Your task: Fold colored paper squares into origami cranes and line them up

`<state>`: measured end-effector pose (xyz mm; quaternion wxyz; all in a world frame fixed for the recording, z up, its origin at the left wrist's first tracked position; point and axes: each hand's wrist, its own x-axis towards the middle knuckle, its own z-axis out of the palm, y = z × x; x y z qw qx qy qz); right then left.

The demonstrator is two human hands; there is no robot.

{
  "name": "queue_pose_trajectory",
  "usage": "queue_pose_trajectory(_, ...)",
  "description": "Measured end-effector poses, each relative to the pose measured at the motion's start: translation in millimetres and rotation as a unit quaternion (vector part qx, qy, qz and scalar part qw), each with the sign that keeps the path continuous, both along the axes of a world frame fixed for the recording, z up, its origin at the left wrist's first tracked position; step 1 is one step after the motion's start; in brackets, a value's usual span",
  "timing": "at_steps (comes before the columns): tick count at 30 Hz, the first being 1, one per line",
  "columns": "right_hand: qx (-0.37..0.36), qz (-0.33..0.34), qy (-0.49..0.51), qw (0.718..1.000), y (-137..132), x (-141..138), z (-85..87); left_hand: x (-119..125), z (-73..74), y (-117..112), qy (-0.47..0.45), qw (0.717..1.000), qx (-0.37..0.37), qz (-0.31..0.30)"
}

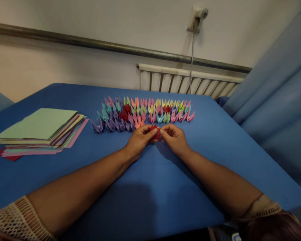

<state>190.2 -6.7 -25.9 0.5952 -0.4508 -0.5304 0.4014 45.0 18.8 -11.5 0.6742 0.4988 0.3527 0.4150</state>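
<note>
A small red folded paper point(155, 133) is held up between my two hands, just in front of the rows of paper cranes. My left hand point(140, 136) pinches it from the left, thumb lying across its face. From the right, the fingertips of my right hand point(174, 136) close on its edge. Part of the paper is covered by my fingers, so its full shape is hidden. Directly behind stand several rows of folded paper cranes point(120, 125) in purple, pink, red, yellow, green and blue.
A stack of coloured paper sheets point(37, 124), pale green on top, lies at the left of the blue table point(110, 207). Beyond the far edge are a radiator point(190, 78), a metal pipe point(115, 47) and a wall socket with a cord point(196, 20). A blue curtain point(273, 73) hangs at right.
</note>
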Motion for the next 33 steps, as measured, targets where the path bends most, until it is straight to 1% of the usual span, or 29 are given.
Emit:
queue_pose_trajectory(5, -0.007, 0.003, 0.028, 1.000, 0.4, 0.3, 4.3, -0.3, 0.6, -1.1, 0.001, 1.000, -0.008, 0.001)
queue_pose_trajectory(7, -0.020, 0.005, 0.043, 0.999, 0.6, 1.0, 5.0, -0.7, 0.9, -0.8, 0.000, 1.000, -0.008, 0.004)
queue_pose_trajectory(11, -0.076, 0.020, 0.098, 0.992, 2.0, 3.2, 5.0, -1.0, 0.3, 0.4, -0.006, 1.000, -0.007, 0.017)
queue_pose_trajectory(15, -0.129, 0.059, 0.135, 0.981, 2.2, 4.7, 7.0, -0.3, 0.1, 1.0, -0.004, 0.999, 0.013, 0.043)
queue_pose_trajectory(17, -0.134, 0.074, 0.136, 0.979, 1.8, 5.4, 8.0, -0.3, 0.6, 1.1, 0.013, 0.998, 0.041, 0.054)
queue_pose_trajectory(21, -0.119, 0.092, 0.111, 0.982, 2.0, 8.0, 7.5, -1.7, 1.4, 2.3, 0.066, 0.989, 0.108, 0.071)
queue_pose_trajectory(25, -0.117, 0.099, 0.097, 0.983, 3.8, 10.4, 5.2, -3.3, 0.5, 3.9, 0.117, 0.979, 0.153, 0.074)
queue_pose_trajectory(28, -0.124, 0.099, 0.096, 0.983, 4.9, 10.9, 4.5, -3.5, -0.5, 4.5, 0.125, 0.977, 0.158, 0.070)
queue_pose_trajectory(33, -0.135, 0.100, 0.089, 0.982, 5.7, 10.9, 6.6, -3.2, -1.9, 4.8, 0.117, 0.982, 0.139, 0.058)
